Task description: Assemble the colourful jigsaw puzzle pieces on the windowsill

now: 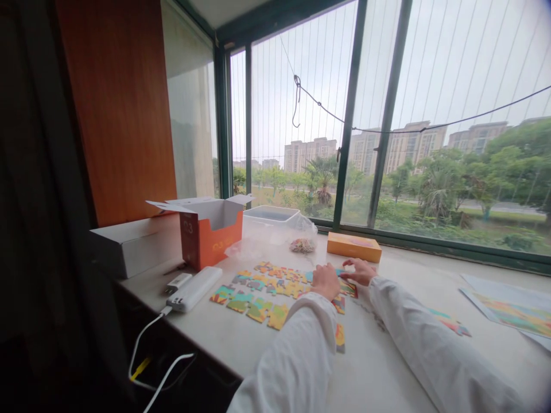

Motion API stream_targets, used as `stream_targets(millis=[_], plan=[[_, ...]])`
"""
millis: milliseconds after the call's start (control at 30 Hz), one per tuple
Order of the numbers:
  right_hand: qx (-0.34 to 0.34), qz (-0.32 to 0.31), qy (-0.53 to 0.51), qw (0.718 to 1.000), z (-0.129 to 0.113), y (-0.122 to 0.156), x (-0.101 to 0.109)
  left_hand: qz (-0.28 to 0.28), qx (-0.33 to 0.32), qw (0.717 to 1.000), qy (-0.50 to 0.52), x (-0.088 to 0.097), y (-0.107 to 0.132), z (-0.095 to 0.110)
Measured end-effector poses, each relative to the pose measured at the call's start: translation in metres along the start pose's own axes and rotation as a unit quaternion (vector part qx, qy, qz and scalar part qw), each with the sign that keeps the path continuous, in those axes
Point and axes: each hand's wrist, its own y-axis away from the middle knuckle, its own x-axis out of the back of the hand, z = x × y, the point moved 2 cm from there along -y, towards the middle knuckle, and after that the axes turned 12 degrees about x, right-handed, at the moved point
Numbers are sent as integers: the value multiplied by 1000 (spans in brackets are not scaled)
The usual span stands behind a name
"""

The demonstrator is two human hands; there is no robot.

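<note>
Colourful jigsaw pieces [267, 287] lie partly joined on a pale windowsill counter [387, 367]. My left hand [325, 281] rests on the right end of the joined pieces, fingers curled down onto them. My right hand [360, 270] lies just beside it, fingers stretched flat and pressing on the pieces at the puzzle's right edge. Both arms wear white sleeves. More loose pieces [340, 335] lie under and between my forearms.
An open orange box [210, 235], a white box [129, 244], a white power bank [193, 288] with cable, a clear plastic tub [271, 218], a bag of small items [302, 245], a flat orange box [353, 246], printed sheets [512, 310] at right. Window behind.
</note>
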Motion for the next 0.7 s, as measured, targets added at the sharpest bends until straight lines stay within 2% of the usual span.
stream_targets(millis=[133,200,300,400,500,600,700], plan=[[9,46,-157,986,1,0,1,15,39,991,125,6,-7,-1],[12,75,-214,974,-1,1,7,30,34,981,188,12,-8,0],[11,118,-274,954,0,8,29,53,-24,965,255,20,-5,6],[22,133,-303,944,11,30,63,70,-101,956,266,24,-1,12],[16,130,-299,945,41,71,100,99,-136,955,242,25,3,14],[-31,122,-281,951,94,123,128,128,-140,961,199,30,6,13],[-90,136,-274,948,150,172,145,134,-146,971,131,42,16,15]])
